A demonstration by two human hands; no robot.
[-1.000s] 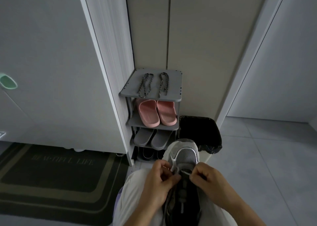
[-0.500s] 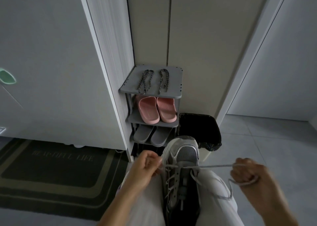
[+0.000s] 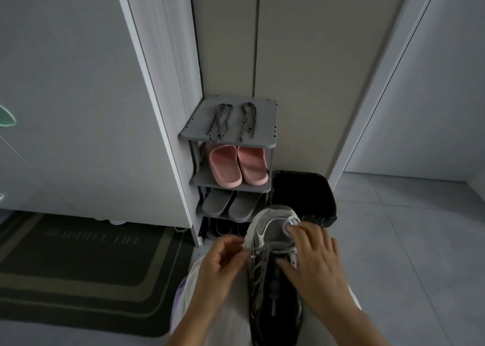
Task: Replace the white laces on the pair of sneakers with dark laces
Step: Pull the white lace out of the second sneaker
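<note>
While left fingers [image 3: 235,243] pinch the white lace [image 3: 258,248], right fingers [image 3: 301,235] spread over the sneaker [image 3: 274,230]; mat [image 3: 78,274] reads "LIFE".

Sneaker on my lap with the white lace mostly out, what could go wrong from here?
The sneaker lies on your lap, steadied only by the right hand; a hard tug from the left hand on the white lace could tip it toward the open bin just beyond its toe. The lace crosses the front eyelets sideways, so it may snag.

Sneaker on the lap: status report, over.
Left hand pinches white lace; right hand rests on sneaker. Lace not yet out. Dark laces on rack. Nothing blocking.
</note>
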